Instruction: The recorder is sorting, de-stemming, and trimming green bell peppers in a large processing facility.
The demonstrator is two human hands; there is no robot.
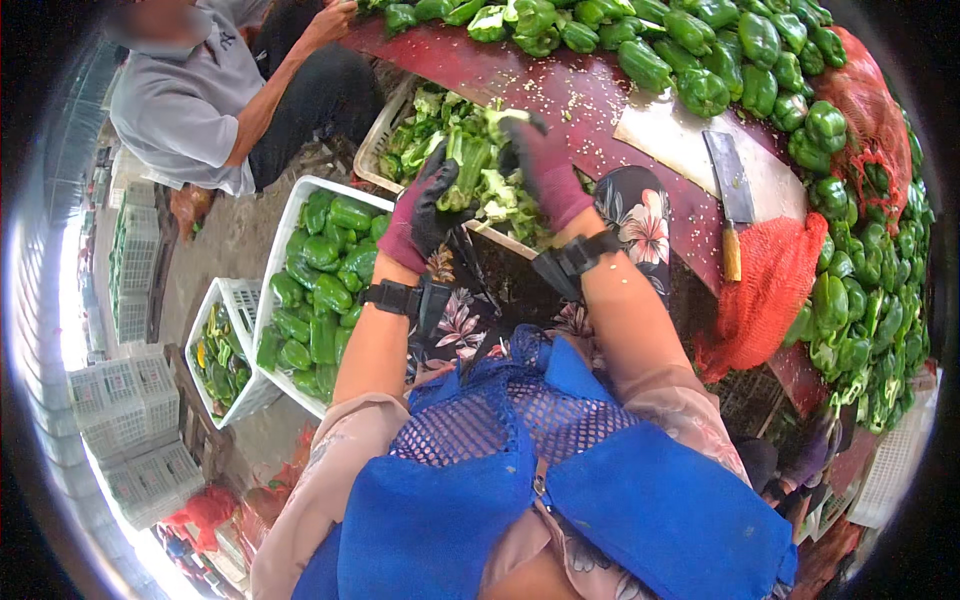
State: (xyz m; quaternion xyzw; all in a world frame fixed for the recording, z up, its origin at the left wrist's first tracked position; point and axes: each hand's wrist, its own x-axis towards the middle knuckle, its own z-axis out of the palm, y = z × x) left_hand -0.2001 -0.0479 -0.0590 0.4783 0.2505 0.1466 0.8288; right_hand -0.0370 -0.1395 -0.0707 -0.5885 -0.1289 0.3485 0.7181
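Observation:
My left hand (430, 205), in a purple and black glove, is closed around a cut green bell pepper (470, 168) over a white crate (372, 160). Pale green cores and pepper scraps (508, 195) fill that crate below both hands. Just right of the pepper is my right hand (540, 165), in the same kind of glove. Motion smears its fingers, so whether they grip anything is unclear. A pale green scrap (505, 115) shows beside those fingertips.
Whole peppers (690, 45) are heaped along the dark red table (480, 60), with a cleaver (730, 180) on a white board (660, 135) and a red mesh sack (760, 300). A crate of peppers (320, 290) stands at my left. Another person (200, 100) sits at far left.

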